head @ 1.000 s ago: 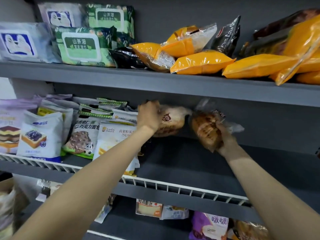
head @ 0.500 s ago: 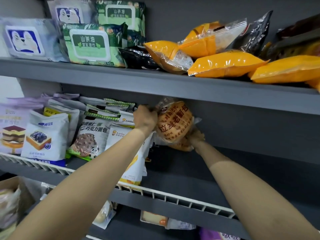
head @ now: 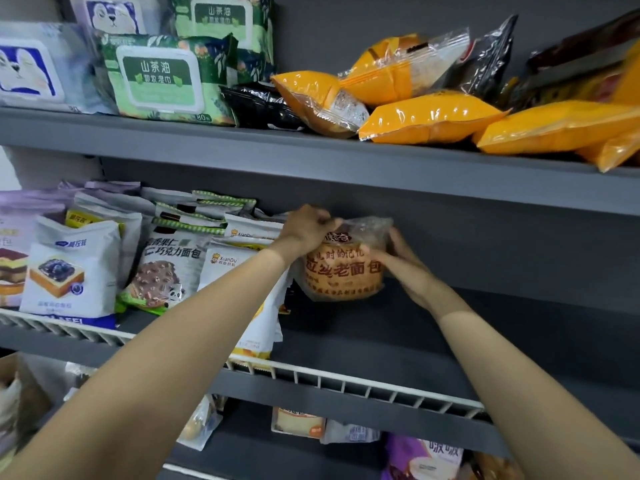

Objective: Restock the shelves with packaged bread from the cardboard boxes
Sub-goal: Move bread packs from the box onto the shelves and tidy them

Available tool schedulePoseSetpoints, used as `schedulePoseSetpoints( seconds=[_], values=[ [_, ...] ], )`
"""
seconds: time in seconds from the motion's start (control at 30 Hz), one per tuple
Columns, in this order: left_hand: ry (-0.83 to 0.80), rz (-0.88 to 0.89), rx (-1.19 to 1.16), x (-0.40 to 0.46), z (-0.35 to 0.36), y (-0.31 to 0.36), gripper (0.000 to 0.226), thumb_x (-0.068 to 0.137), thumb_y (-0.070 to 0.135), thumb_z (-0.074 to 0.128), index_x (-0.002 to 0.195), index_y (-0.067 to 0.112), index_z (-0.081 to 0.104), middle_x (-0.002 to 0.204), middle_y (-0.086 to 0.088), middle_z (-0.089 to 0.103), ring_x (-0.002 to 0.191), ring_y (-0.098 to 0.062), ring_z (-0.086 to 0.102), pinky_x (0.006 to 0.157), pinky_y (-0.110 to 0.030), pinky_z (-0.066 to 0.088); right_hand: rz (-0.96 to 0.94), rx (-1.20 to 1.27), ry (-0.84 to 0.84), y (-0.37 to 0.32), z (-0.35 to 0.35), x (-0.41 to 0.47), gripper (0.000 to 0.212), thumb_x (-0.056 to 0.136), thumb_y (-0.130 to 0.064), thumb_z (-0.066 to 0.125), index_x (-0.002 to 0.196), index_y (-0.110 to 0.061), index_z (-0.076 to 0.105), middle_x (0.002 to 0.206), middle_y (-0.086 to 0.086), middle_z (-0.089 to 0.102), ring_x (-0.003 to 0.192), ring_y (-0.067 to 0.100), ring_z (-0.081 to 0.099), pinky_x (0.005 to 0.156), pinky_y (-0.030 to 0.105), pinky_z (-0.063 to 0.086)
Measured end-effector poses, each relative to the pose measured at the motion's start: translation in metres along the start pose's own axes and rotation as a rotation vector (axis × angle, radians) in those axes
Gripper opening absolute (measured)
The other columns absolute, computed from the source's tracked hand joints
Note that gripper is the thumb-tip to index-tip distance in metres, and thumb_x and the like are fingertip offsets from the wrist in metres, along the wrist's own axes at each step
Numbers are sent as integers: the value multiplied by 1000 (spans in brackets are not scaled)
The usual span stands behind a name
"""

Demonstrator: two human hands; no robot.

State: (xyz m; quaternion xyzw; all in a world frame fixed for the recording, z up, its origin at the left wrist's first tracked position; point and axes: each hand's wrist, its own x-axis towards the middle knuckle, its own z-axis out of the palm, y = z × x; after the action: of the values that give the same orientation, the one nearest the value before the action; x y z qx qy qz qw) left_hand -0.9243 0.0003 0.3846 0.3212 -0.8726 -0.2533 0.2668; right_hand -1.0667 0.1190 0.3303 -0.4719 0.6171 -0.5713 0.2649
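Grey shop shelving fills the view, its white wire rail (head: 349, 380) nearest. Beyond it, on the middle shelf (head: 398, 344), both hands steady an upright round bread pack (head: 341, 271): the left hand (head: 304, 230) pinches its crimped top, the right hand (head: 398, 261) cups its side with curled fingers. Once released, the pack could topple rightward, since only the XianDu bags (head: 239, 268) on its left support it.
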Motion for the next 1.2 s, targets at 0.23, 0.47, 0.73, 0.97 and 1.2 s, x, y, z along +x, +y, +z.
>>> schedulePoseSetpoints(
  seconds=[0.23, 0.47, 0.73, 0.97, 1.2],
  values=[
    [68, 74, 297, 7, -1, -10, 32, 96, 35, 44, 117, 17, 60, 126, -9, 59, 119, -30, 50, 94, -34, 37, -33, -174, 204, 11, 24, 13, 71, 63, -41, 84, 121, -19, 50, 120, -1, 60, 116, 17, 56, 97, 38, 49],
    [-242, 347, 712, -1, 6, -30, 57, 90, 52, 44, 144, 45, 26, 155, 9, 28, 141, -21, 29, 112, -42, 25, -96, -728, 424, 15, 48, 17, 92, 75, -29, 78, 145, -18, 20, 142, 13, 27, 131, 28, 28, 108, 40, 32],
    [-174, 272, 770, 0, 15, -22, 47, 88, 25, 52, 134, 33, 46, 137, -1, 52, 127, -26, 46, 105, -42, 30, -87, -1236, 131, 1, 49, 9, 61, 89, -34, 59, 142, -15, 36, 145, 3, 36, 137, 22, 26, 117, 40, 17],
    [86, 143, 463, -51, -21, -4, 28, 92, 24, 49, 118, 26, 59, 120, -6, 62, 115, -28, 55, 96, -36, 40, -191, -951, 242, -28, 60, -26, 44, 90, -13, 55, 133, -11, 48, 145, 7, 38, 135, 27, 34, 110, 34, 32],
    [319, 5, 118, -159, -62, -44, 16, 90, 15, 53, 100, 12, 66, 84, 0, 63, 79, -19, 60, 71, -30, 50, -247, -575, 47, -62, 130, -94, 19, 92, -10, 54, 106, -13, 67, 103, 1, 68, 92, 14, 61, 78, 23, 45]
  ],
)
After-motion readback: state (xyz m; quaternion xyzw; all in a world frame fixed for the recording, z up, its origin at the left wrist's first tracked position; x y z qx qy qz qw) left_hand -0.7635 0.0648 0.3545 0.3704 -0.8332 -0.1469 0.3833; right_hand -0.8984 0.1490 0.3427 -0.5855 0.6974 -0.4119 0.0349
